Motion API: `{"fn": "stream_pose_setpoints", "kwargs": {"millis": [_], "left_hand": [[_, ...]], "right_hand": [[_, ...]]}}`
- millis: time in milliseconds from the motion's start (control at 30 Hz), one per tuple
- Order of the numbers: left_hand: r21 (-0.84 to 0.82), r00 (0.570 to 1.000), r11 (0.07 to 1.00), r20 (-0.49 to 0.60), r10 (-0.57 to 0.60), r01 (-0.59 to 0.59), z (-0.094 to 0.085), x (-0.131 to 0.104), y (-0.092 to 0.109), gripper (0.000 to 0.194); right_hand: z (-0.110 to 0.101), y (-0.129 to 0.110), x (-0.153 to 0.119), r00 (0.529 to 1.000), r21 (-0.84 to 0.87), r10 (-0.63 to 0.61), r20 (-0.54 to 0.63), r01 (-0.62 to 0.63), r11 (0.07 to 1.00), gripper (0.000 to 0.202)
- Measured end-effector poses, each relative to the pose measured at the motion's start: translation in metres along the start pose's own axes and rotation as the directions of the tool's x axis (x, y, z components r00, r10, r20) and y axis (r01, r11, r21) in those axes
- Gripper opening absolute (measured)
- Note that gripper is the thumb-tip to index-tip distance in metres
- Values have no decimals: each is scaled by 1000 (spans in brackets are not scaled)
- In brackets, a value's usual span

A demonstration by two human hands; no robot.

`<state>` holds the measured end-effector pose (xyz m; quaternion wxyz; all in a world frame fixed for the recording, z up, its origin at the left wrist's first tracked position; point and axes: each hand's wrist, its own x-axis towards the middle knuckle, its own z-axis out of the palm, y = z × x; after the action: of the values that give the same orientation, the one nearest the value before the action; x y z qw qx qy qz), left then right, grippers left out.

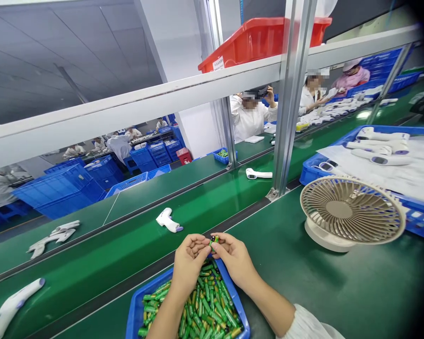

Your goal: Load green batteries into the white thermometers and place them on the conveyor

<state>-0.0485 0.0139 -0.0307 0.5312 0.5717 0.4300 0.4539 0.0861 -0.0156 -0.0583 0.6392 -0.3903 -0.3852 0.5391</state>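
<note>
Here we are in the head view, and all eyes go to the middle, where two bare hands meet at the far end of a blue bin (pixel 245 326). The right hand (pixel 235 259) has its thumb and forefinger pinched around a small clutch of batteries (pixel 214 240), green with gold and dark ends; fingers hide part of it, so the exact count can't be told. Over on the left, the left hand (pixel 190 259) curls its fingers in, thumb narrowed toward that same clutch, though whether it truly grips or merely steadies, I cannot tell.

Below the wrists, what a heap! Loose batteries (pixel 207 301) lie every which way in the bin, the left forearm crossing above them. To do this well, I'd say: light pressure on the round sides, ends left showing so their direction can be read, and both hands close over the bin, so a slip drops back among the rest.

Beyond runs the bright green belt (pixel 127 240), carrying a white thermometer gun (pixel 168 220) just past the hands. And to the right, a beige fan (pixel 341 209) stands well clear of the elbows: plenty of working room there!
</note>
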Motion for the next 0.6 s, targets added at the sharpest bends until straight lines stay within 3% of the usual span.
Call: {"fn": "stream_pose_setpoints", "kwargs": {"millis": [133,200,300,367,433,600], "left_hand": [[98,1000,995,15,20,-21,0,-4,5,29],[168,1000,985,13,27,-29,-5,6,12,30],[303,979,941,-175,-102,152,-20,44,26,31],[341,903,876,-378,-206,342,-30,78,31,32],[323,822,830,-510,-253,455,-36,108,29,39],[179,677,794,-648,-349,581,-39,144,7,60]], "right_hand": [[0,0,-1,998,-28,-57,-19,56,998,34],[0,1,-1,997,-52,-78,-28,77,996,32],[-2,3,0,994,-45,-83,-74,80,996,31],[-3,4,1,989,-44,-100,-105,95,994,31],[-5,6,3,985,-52,-115,-129,109,993,35],[-10,12,7,974,-65,-126,-189,115,991,43]]}}
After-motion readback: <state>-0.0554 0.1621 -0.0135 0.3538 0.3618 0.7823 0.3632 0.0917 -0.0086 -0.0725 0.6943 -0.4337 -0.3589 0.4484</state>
